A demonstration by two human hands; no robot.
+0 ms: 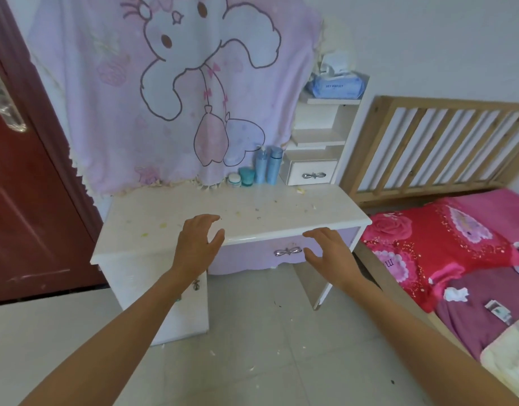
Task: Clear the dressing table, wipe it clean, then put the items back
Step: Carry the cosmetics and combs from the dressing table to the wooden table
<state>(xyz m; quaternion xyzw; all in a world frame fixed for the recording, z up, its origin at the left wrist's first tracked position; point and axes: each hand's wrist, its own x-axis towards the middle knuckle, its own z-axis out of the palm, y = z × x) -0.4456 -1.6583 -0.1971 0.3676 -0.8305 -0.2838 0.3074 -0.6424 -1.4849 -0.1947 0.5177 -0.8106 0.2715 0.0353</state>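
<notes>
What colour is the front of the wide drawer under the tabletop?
Pale lilac, with a silver bow-shaped handle; the drawer front shows in the head view.

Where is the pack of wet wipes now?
In the head view, the pack of wet wipes lies on the top shelf of the white shelf unit, left of the wooden headboard.

Dressing table [179, 209] bears bottles [274, 168] (crumbs [300, 189] too)

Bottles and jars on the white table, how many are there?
4, lined up at the back of the table: a small white jar, a teal jar right of it, then a blue pump bottle and a blue capped bottle beside the little drawer. More could hide behind.
</notes>
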